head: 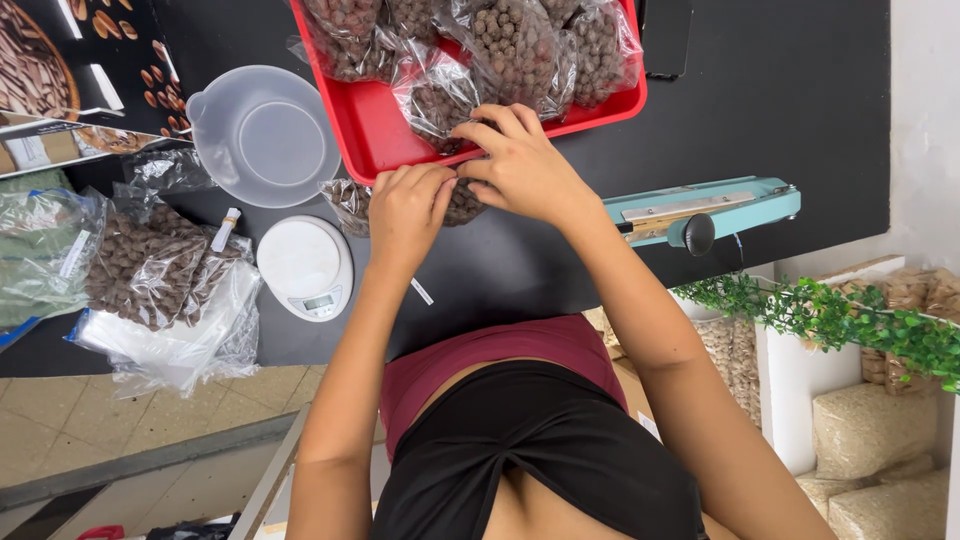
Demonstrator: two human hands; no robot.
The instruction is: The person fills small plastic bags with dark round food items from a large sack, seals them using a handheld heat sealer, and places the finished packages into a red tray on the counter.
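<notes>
A small clear bag of brown pellets (455, 205) lies on the black table (780, 90) at the upper centre of the frame, just below the red tray (372, 135). The left hand (408, 212) and the right hand (522, 165) both pinch its top edge, fingers curled tight on the plastic. The tray holds more filled bags (510, 45). Left of it stand a clear plastic bowl (262, 135) and a white scale (306, 266); right of the hands lies a teal heat sealer (705, 208).
</notes>
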